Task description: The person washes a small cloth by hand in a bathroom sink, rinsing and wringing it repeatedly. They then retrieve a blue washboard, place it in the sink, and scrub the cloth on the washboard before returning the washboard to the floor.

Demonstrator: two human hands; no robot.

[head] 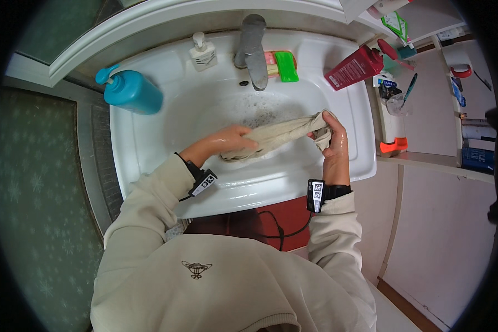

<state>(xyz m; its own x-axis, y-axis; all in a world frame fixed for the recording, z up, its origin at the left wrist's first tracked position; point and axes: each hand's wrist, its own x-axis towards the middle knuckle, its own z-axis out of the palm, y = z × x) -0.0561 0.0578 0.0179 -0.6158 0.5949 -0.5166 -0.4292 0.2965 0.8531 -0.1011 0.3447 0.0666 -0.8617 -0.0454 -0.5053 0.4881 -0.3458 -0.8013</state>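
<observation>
A wet beige cloth (284, 135) is stretched between my two hands, above the bowl of a white washbasin (240, 195). My left hand (228, 141) grips its lower left end, with the fingers lying over the fabric. At the upper right, my right hand (336, 135) pinches the other end, thumb on top, and a bunched fold hangs by the palm. Soap suds (265, 110) lie in the bowl behind the cloth. Over them reaches the spout of a grey metal faucet (253, 54). Both hands look wet.
On the basin rim stand a blue pump bottle (133, 92), a small white pump bottle (203, 54), a green soap bar (287, 66) beside the faucet, and a tilted red pump bottle (352, 68). Shelves at the right hold a clear cup (396, 103) and an orange object (394, 145).
</observation>
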